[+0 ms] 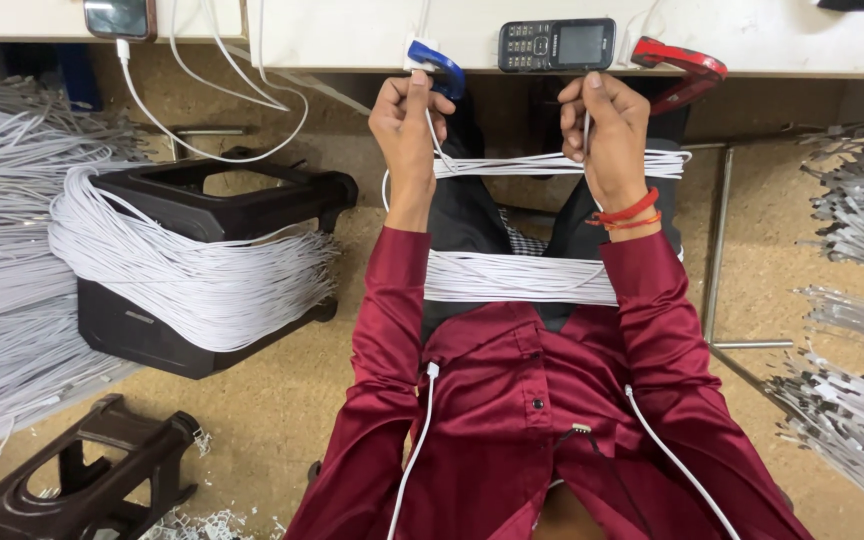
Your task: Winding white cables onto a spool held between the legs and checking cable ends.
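My left hand (pixel 407 125) is raised near the table edge, fingers closed on a thin white cable (pixel 439 150), just below a blue clamp (pixel 439 66). My right hand (pixel 607 125), with a red thread band at the wrist, pinches another thin white cable end that runs up from its fingers. Between and below the two hands a bundle of white cables (pixel 552 163) stretches sideways. A second band of white cables (pixel 517 277) lies across my lap, over dark trousers.
A keypad phone (pixel 556 44) and a red clamp (pixel 687 62) sit on the white table edge (pixel 352 45). A black stool (pixel 202 210) draped with white cables stands at left, another stool (pixel 82 480) lower left. Cable heaps lie at left (pixel 2 250) and right (pixel 852 400).
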